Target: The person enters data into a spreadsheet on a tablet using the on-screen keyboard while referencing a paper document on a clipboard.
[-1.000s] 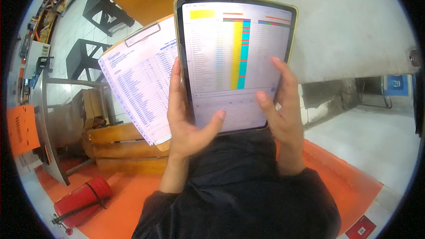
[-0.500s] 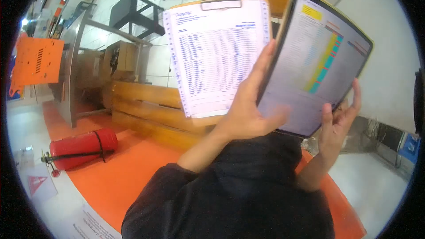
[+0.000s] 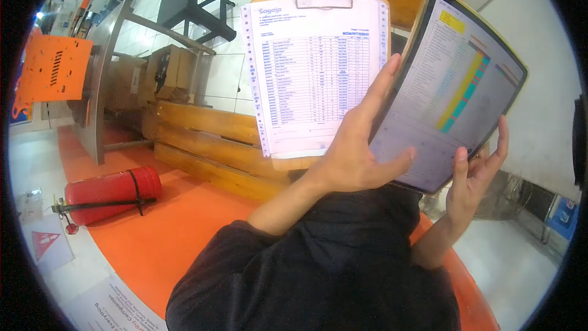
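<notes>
A tablet (image 3: 453,92) with a gold-edged case is tilted to the right, its screen showing a spreadsheet with yellow and teal columns. My left hand (image 3: 361,147) grips its lower left side, the thumb over the screen. At the lower right edge is my right hand (image 3: 474,175), with its thumb and fingers raised and apart; part of it is behind the tablet edge. Left of the tablet, a clipboard (image 3: 324,2) carries a printed table sheet (image 3: 306,79) under its metal clip. The clipboard's lower right part is hidden behind my left hand.
A wooden slatted bench (image 3: 202,141) lies beyond the clipboard. A red fire extinguisher (image 3: 113,195) rests on the orange floor covering (image 3: 165,227). Black stools (image 3: 196,9), cardboard boxes (image 3: 174,70) and a metal-edged table (image 3: 101,104) with an orange sign (image 3: 56,68) stand at the upper left.
The view has turned left, bringing the whole clipboard sheet into sight. The tablet now sits further right and tilts clockwise. My right hand's fingers have come off the screen area to its edge.
</notes>
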The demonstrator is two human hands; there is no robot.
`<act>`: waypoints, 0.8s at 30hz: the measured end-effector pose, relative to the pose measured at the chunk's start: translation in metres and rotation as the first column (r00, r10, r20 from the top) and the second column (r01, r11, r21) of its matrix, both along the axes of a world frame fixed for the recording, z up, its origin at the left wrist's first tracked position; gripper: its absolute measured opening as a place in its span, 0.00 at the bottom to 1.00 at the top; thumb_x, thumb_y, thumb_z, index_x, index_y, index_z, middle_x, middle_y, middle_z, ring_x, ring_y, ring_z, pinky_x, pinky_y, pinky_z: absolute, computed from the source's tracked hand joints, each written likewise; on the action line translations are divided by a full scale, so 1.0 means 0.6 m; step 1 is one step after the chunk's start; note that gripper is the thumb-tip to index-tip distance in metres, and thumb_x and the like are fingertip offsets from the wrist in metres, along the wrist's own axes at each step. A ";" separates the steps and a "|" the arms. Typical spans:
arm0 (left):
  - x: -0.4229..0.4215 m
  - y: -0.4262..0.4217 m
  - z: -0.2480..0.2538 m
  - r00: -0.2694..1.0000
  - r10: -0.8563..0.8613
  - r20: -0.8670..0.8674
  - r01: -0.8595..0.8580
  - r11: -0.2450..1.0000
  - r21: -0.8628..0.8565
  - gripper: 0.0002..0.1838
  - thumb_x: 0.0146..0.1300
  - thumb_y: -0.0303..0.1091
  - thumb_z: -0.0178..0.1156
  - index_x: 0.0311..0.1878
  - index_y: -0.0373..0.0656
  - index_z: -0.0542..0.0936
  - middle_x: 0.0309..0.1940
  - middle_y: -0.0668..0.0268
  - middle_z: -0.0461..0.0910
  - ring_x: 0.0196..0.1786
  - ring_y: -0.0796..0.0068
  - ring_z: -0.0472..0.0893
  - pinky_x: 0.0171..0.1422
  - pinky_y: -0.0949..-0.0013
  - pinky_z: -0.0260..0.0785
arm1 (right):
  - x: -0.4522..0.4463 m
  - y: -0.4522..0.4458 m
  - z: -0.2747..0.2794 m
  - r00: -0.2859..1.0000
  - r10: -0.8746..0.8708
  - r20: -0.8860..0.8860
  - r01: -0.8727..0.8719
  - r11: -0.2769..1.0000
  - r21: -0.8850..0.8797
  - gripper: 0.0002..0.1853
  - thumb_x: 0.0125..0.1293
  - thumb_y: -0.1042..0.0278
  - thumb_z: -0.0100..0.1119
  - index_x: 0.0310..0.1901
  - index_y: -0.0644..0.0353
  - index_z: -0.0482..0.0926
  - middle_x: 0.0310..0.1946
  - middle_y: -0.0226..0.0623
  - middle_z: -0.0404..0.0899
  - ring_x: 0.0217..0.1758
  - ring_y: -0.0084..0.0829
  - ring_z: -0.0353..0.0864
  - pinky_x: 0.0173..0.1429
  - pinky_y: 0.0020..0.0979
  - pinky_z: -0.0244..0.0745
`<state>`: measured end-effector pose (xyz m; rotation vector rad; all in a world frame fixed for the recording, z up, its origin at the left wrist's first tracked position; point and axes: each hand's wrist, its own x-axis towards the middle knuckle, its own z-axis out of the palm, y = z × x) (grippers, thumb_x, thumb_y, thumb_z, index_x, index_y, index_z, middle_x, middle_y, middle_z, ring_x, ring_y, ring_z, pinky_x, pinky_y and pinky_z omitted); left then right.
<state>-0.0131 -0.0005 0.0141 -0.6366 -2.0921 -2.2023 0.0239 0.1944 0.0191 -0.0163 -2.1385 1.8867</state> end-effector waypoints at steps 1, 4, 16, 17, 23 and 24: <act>0.000 -0.001 0.000 1.000 0.002 0.000 -0.002 1.000 0.001 0.54 0.45 0.17 0.63 0.74 0.31 0.41 0.73 0.50 0.50 0.76 0.64 0.51 0.76 0.67 0.41 | 0.000 -0.001 0.000 1.000 -0.001 0.004 0.001 1.000 0.003 0.38 0.67 0.74 0.55 0.72 0.61 0.44 0.67 0.56 0.59 0.69 0.39 0.60 0.71 0.37 0.53; 0.003 -0.002 0.000 1.000 0.004 0.014 -0.004 1.000 -0.013 0.54 0.45 0.17 0.63 0.74 0.31 0.41 0.73 0.50 0.50 0.76 0.65 0.51 0.76 0.67 0.41 | 0.003 -0.001 0.000 1.000 0.016 0.017 -0.016 1.000 0.002 0.38 0.67 0.75 0.54 0.73 0.61 0.43 0.66 0.55 0.60 0.68 0.38 0.62 0.70 0.37 0.55; 0.009 0.005 -0.005 0.998 -0.024 0.052 0.025 0.999 -0.027 0.54 0.46 0.19 0.63 0.74 0.31 0.41 0.73 0.50 0.51 0.76 0.65 0.51 0.76 0.67 0.41 | 0.002 -0.004 -0.001 1.000 -0.025 -0.012 0.025 1.000 0.010 0.42 0.68 0.76 0.52 0.75 0.53 0.36 0.64 0.56 0.64 0.63 0.32 0.68 0.65 0.30 0.60; 0.010 0.006 -0.006 0.999 -0.022 0.050 0.024 0.999 -0.040 0.54 0.47 0.19 0.63 0.74 0.32 0.41 0.73 0.50 0.50 0.76 0.65 0.51 0.76 0.67 0.41 | 0.003 -0.004 0.000 1.000 -0.025 -0.013 0.025 1.000 0.012 0.42 0.68 0.76 0.52 0.75 0.53 0.36 0.64 0.56 0.64 0.63 0.32 0.68 0.65 0.30 0.60; 0.008 0.008 -0.011 0.998 -0.029 0.052 0.029 1.000 0.010 0.54 0.45 0.19 0.62 0.74 0.30 0.41 0.74 0.50 0.47 0.77 0.64 0.48 0.76 0.67 0.38 | 0.009 0.009 0.006 0.996 -0.030 0.084 0.033 0.999 -0.035 0.44 0.64 0.76 0.55 0.75 0.57 0.37 0.68 0.55 0.59 0.68 0.34 0.64 0.68 0.32 0.57; 0.007 0.007 -0.012 0.999 -0.027 0.043 0.027 1.000 -0.004 0.54 0.44 0.18 0.61 0.74 0.30 0.41 0.75 0.50 0.46 0.77 0.64 0.46 0.77 0.67 0.37 | 0.009 0.016 -0.002 0.997 0.001 0.073 0.014 0.981 -0.193 0.45 0.60 0.80 0.55 0.74 0.61 0.39 0.69 0.54 0.57 0.70 0.37 0.60 0.72 0.34 0.52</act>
